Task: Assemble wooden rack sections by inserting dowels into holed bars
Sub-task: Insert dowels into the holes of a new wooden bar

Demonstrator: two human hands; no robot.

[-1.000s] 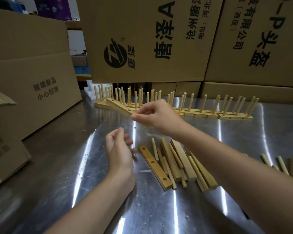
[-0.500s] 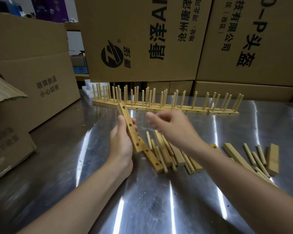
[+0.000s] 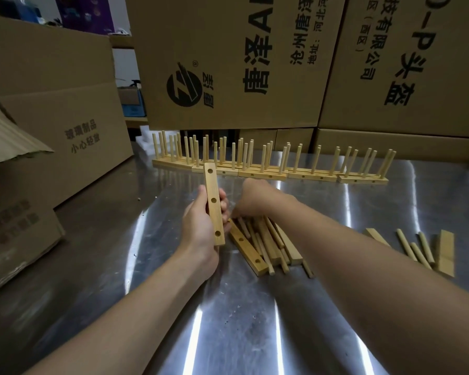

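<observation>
Grip, left hand (image 3: 198, 228): fingers and thumb closed round a holed bar (image 3: 213, 201), held upright over the worktop (image 3: 119, 253), three holes showing, all empty; right hand (image 3: 255, 198) down on the loose pile (image 3: 271, 244) just right of it, fingertips hidden, hold not determinable; finished sections (image 3: 268, 170) line the far side; judged: this bar unstarted, spare parts (image 3: 420, 250) lie at right.
</observation>
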